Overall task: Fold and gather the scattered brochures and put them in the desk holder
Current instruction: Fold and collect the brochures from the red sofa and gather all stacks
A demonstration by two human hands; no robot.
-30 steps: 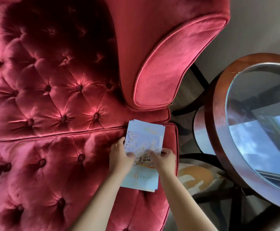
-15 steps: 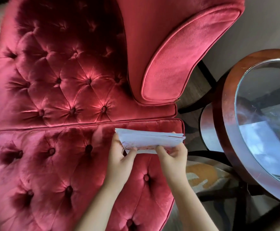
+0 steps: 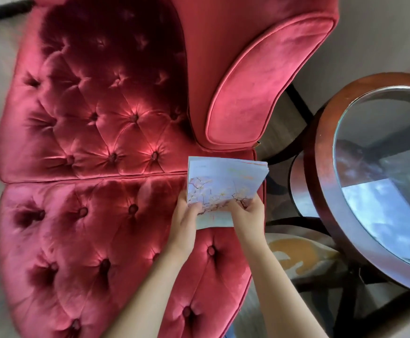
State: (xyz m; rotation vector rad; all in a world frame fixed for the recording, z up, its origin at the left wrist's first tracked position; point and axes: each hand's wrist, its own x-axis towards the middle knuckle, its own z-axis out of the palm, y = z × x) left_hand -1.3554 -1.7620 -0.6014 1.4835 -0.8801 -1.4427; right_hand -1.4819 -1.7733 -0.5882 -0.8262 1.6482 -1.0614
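A stack of pale blue brochures [image 3: 223, 181] printed with blossom branches is held up over the right end of the red tufted sofa seat [image 3: 89, 240]. My left hand [image 3: 185, 215] grips the stack's lower left edge, thumb on the front face. My right hand [image 3: 249, 212] pinches its lower right edge. The stack's sheets fan slightly at the upper right corner. No desk holder is in view.
The red velvet sofa back [image 3: 106, 106] and armrest [image 3: 260, 79] fill the left and centre. A round wooden table with a glass top [image 3: 382, 172] stands close on the right, over a patterned rug [image 3: 299, 257]. A dark object [image 3: 6, 8] lies at the upper left.
The brochures lay flat on the seat a second ago. Both hands lifted them, stood them on edge, and now tilt the stack with its printed face towards me.
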